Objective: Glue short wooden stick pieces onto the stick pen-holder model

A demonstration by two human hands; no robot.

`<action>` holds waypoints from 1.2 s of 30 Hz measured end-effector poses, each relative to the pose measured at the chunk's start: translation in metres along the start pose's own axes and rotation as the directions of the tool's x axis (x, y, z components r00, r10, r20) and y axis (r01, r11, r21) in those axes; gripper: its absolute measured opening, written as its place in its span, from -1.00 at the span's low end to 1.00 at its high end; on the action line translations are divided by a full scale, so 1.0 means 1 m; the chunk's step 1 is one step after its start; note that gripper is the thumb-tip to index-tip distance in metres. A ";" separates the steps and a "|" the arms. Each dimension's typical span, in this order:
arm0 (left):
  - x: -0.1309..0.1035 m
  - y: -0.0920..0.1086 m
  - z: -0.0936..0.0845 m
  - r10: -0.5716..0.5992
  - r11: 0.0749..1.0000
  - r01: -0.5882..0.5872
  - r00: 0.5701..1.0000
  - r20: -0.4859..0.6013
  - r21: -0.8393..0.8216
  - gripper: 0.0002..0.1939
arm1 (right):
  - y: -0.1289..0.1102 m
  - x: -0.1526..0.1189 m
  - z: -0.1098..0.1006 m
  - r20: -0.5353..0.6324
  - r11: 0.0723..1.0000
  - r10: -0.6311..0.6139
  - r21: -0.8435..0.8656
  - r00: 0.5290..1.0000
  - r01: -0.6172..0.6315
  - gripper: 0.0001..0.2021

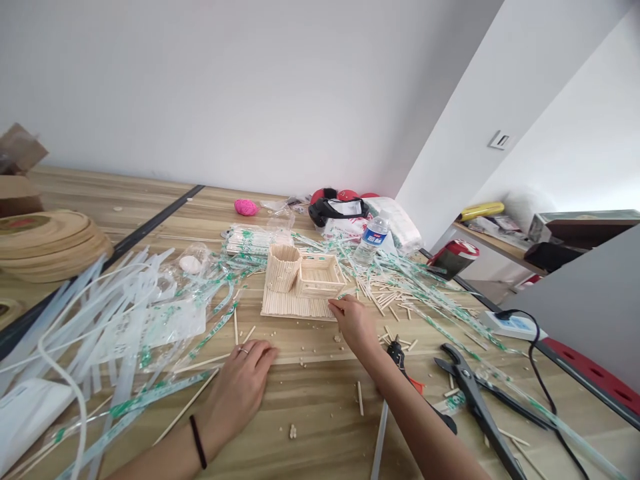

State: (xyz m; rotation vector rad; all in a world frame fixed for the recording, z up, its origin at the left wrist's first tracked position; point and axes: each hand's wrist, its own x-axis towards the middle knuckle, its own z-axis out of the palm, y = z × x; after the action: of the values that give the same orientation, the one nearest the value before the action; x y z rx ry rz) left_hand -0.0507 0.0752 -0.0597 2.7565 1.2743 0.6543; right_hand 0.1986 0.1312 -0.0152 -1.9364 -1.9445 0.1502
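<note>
A model made of thin wooden sticks stands mid-table: a flat base (295, 307) carries a round cup (283, 268) at its left and a low rectangular box (321, 276) at its right. My right hand (354, 323) is at the base's front right corner, thumb and forefinger pinched together there; anything between them is too small to make out. My left hand (245, 373) rests on the table, front left of the model, fingers bent and somewhat apart, holding nothing. It wears a ring, with a black band at the wrist.
A glue gun (397, 355) and large pliers (470, 387) lie at the right. Loose sticks (383, 293) and a water bottle (371, 239) are behind. Clear glue sticks (135, 320) and plastic strips cover the left. A power strip (513, 325) sits far right.
</note>
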 end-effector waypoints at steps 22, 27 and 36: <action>0.004 -0.009 0.002 -0.191 0.966 0.176 0.979 -0.066 -0.190 -0.44 | -0.059 -0.070 0.018 0.226 0.930 -0.354 0.194 0.908 0.314 -0.80; 0.005 -0.006 0.000 -0.167 0.969 0.149 0.983 -0.076 -0.195 -0.51 | -0.051 -0.067 0.019 0.217 0.935 -0.338 0.192 0.916 0.299 -0.78; 0.004 0.001 -0.005 -0.050 0.987 0.037 0.996 -0.076 -0.159 -0.60 | -0.019 -0.043 0.013 0.088 0.980 -0.154 0.142 0.984 0.141 -0.75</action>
State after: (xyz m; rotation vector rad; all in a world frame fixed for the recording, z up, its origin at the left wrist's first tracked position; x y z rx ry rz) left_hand -0.0498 0.0774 -0.0531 2.5931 1.2350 0.8307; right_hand 0.1751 0.0905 -0.0296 -1.7212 -2.0758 0.3324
